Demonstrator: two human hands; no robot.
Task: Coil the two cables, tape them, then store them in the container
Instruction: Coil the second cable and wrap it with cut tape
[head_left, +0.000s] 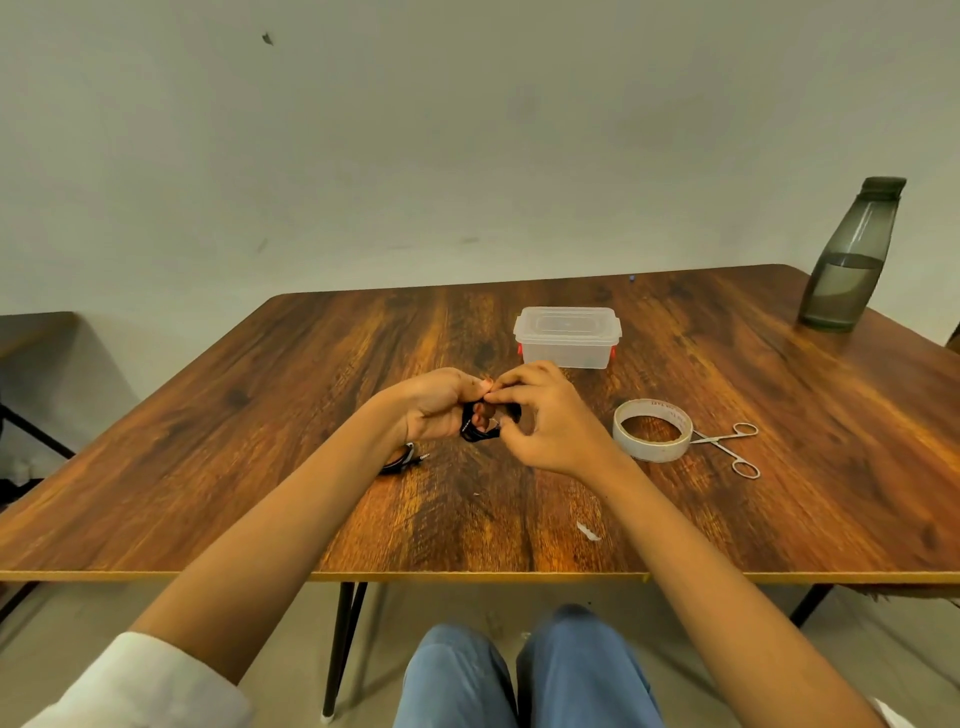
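Observation:
A small coil of black cable is held just above the middle of the wooden table. My left hand grips the coil from the left. My right hand pinches its top, fingertips meeting the left thumb. A second black cable, coiled, lies on the table under my left wrist, partly hidden. A clear plastic container with its lid on and red clips stands just behind my hands. A roll of white tape lies to the right of my right hand.
Small metal scissors lie right of the tape roll. A grey water bottle stands at the far right corner. A scrap of white tape lies near the table's front edge. My knees show below that edge.

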